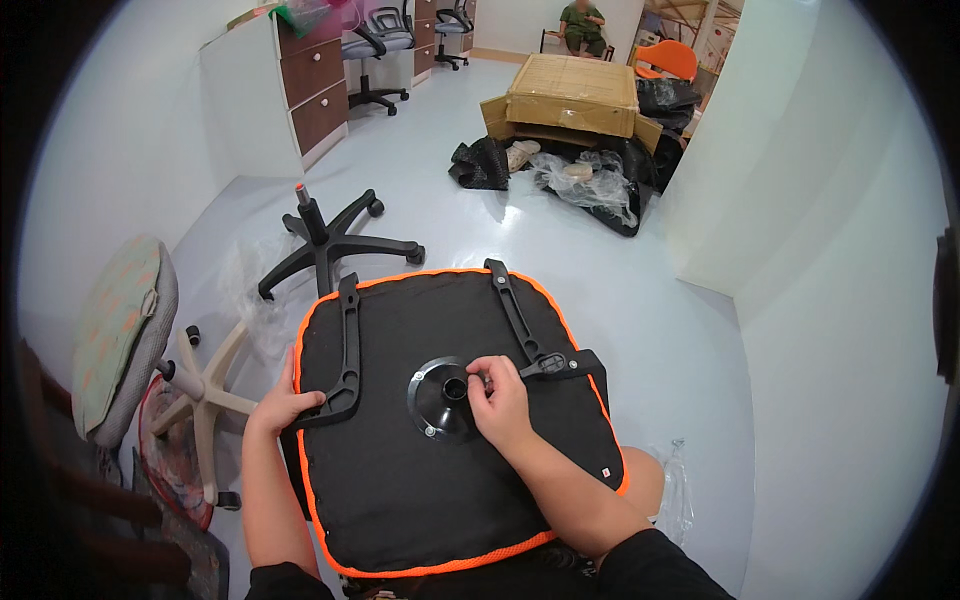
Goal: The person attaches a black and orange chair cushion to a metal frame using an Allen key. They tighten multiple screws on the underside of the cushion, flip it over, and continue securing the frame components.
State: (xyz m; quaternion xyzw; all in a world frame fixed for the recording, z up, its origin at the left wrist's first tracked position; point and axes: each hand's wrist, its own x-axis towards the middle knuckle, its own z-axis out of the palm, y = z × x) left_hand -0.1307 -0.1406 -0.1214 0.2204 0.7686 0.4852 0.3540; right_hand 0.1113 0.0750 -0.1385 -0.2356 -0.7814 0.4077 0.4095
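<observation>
A black chair seat (420, 505) with orange edging lies underside up across my lap. Two black armrest brackets (350, 335) are on its left and right sides. A round black plate (428, 405) with a central socket sits mid-seat, and bolt heads show on its rim. My left hand (280, 408) grips the seat's left edge, thumb on the foot of the left bracket. At the plate's right side, my right hand (502, 405) is closed in a pinch beside the socket. Whatever its fingertips hold, if anything, is hidden.
A black five-legged chair base (330, 245) with an upright gas lift stands beyond the seat. At left, a padded chair (120, 340) tilts on a pale base. Further off are a cardboard box (572, 95), crumpled plastic (590, 180), drawers (315, 75) and a seated person (582, 25).
</observation>
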